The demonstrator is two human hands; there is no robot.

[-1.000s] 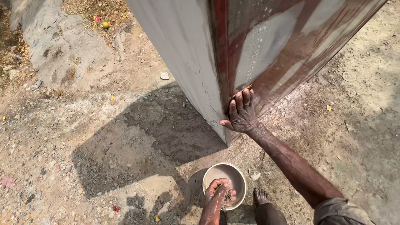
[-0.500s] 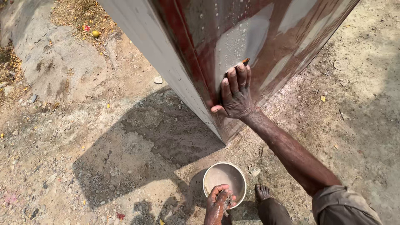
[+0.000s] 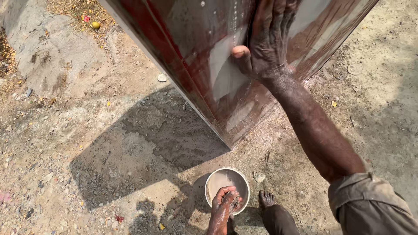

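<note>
One tall reddish-brown metal panel (image 3: 196,65) was seen standing on the bare ground (image 3: 87,143), wet and streaked. One small round bucket (image 3: 213,182) was set on the dirt below its corner, with one bare foot (image 3: 265,199) just beside it. The right hand (image 3: 267,41) was pressed flat against the panel, fingers spread upward, nothing held, the arm stretched out. The left hand (image 3: 224,201) was dipped into the bucket, fingers curled around a gritty wad.

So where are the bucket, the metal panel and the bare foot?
bucket (image 3: 211,179): head view, on its left rim.
metal panel (image 3: 196,52): head view, on its wet reddish face.
bare foot (image 3: 265,200): head view, on the toes beside the bucket.
</note>
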